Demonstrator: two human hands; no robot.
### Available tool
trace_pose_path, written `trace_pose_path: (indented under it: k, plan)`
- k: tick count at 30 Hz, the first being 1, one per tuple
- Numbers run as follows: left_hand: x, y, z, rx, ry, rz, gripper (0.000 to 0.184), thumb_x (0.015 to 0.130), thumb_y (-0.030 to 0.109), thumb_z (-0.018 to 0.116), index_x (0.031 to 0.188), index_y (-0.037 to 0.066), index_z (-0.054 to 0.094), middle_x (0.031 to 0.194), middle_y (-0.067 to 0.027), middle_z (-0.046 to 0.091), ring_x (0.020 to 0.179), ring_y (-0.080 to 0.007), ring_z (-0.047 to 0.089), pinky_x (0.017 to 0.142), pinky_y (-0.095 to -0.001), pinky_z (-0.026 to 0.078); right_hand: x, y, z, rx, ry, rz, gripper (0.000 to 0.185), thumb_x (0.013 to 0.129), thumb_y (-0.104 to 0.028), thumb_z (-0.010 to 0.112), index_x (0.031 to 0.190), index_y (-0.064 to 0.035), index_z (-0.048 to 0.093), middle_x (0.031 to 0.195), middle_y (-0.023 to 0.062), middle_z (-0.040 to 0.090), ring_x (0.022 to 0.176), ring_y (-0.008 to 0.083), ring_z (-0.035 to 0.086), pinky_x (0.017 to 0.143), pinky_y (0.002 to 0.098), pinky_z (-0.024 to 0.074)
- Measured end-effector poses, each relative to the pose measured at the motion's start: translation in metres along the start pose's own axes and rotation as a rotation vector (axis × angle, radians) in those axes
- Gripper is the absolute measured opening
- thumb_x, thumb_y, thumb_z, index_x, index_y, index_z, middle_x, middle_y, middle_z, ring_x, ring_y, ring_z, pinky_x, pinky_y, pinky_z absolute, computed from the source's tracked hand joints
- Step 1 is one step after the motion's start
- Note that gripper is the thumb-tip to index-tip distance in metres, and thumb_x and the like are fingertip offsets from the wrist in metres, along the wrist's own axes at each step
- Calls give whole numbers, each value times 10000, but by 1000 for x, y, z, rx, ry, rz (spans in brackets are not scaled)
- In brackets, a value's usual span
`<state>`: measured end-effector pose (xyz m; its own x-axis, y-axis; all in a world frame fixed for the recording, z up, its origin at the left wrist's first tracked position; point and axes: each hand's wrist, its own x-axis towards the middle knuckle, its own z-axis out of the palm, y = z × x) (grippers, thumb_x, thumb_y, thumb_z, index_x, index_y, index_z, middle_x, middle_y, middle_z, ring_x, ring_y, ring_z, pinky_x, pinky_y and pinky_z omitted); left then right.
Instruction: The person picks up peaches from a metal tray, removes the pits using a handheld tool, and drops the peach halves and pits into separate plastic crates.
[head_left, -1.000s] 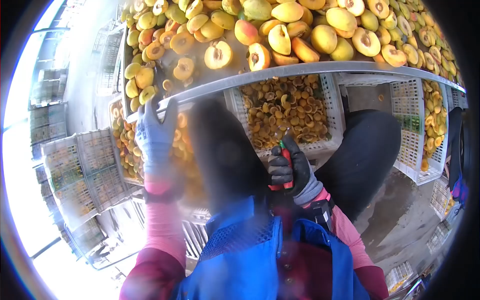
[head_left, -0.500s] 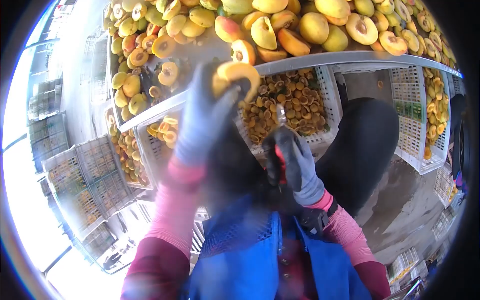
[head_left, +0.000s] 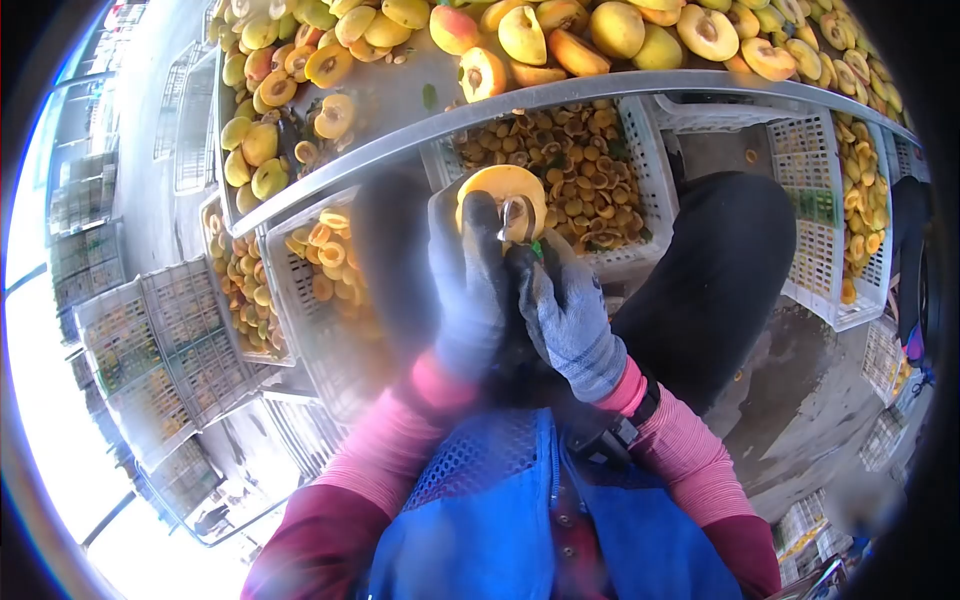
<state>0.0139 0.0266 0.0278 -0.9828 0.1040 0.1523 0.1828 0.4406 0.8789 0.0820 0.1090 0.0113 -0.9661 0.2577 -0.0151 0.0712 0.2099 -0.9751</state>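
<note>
In a grey glove, my left hand (head_left: 468, 275) grips a halved yellow fruit (head_left: 500, 186), its cut face up. My right hand (head_left: 572, 310), gloved in grey and black, is closed around a small tool (head_left: 517, 222) with a curved metal end and a bit of green showing. The metal end touches the middle of the fruit's cut face. Both hands are close together above my lap, in front of the crate of small cut pieces (head_left: 590, 190). The tool's handle is mostly hidden by my fingers.
A metal-edged table (head_left: 430, 124) heaped with halved fruit (head_left: 708, 32) spans the top. Below its left part stands a crate of fruit pieces (head_left: 290, 268). Another fruit crate (head_left: 812, 215) stands at the right, near a person's dark-clothed leg (head_left: 908, 250). Stacked crates (head_left: 165, 345) are at the left.
My left hand went from the table edge to my lap, picking up fruit on the way. My right hand has raised the tool to the fruit. The view has shifted slightly.
</note>
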Motion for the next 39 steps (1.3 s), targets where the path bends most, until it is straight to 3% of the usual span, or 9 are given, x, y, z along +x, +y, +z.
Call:
trace_pose_path:
  k: [6,8,9,12,15,22,26,32,39]
  plan:
    - [-8,-2,-4,-38,-78,126,247,957,179,475,1117,-8,504,918,-140,613,764,-178,588,690,-296,492,-9,8,-8,58,-166,226,350,969,-154,471,1258,42,446,926,108,571,729,141,554,639,273,470]
    - [2,-35,-12,83,-217,317,313,874,82,542,1159,-33,483,969,-193,579,770,-251,586,673,-316,496,-6,11,-11,174,-163,249,352,948,-238,497,1186,21,491,939,190,599,820,316,580,708,383,467]
    - [9,-49,-15,132,-280,417,372,832,34,575,1180,-46,473,995,-219,562,774,-287,586,665,-326,498,-6,13,-11,240,-165,256,351,947,-253,504,1170,19,501,926,190,605,816,316,588,714,387,467]
    - [18,-59,-32,-46,-550,285,419,813,-5,574,1215,-53,467,1049,-226,554,847,-300,586,727,-321,487,-5,14,-9,399,-178,259,334,949,-281,517,1117,8,531,864,165,614,769,278,599,697,369,467]
    - [19,-56,-32,105,-501,374,288,968,62,452,1219,-69,502,1128,-161,597,1011,-194,592,921,-268,438,0,-3,-14,668,-262,578,289,952,-301,526,1020,-22,555,765,69,562,642,164,538,573,282,436]
    - [14,-23,-21,-244,-430,-163,199,891,61,541,1067,-24,579,926,-134,626,829,-171,605,723,-267,490,1,-15,-26,982,-456,998,411,948,-496,458,824,-110,529,582,-38,427,397,68,358,333,236,272]
    - [9,-24,-17,-352,-399,-107,271,928,189,530,1082,-29,573,899,-90,631,832,-115,574,756,-270,471,-6,11,-15,1767,-649,1023,466,948,-528,421,875,-78,522,554,-5,405,357,70,342,270,207,240]
    - [-1,-21,-11,-465,-369,-25,303,943,250,539,1095,-10,574,912,-67,618,839,-110,557,765,-250,453,-10,17,-7,2235,-790,947,442,966,-486,403,931,-61,517,564,15,428,363,69,358,262,202,291]
    - [14,-36,-21,-334,-440,-74,274,889,188,583,1077,-11,587,919,-121,639,818,-147,607,745,-289,492,-9,20,-11,1883,-719,1005,439,979,-470,378,939,-52,506,562,13,423,368,62,368,262,196,301]
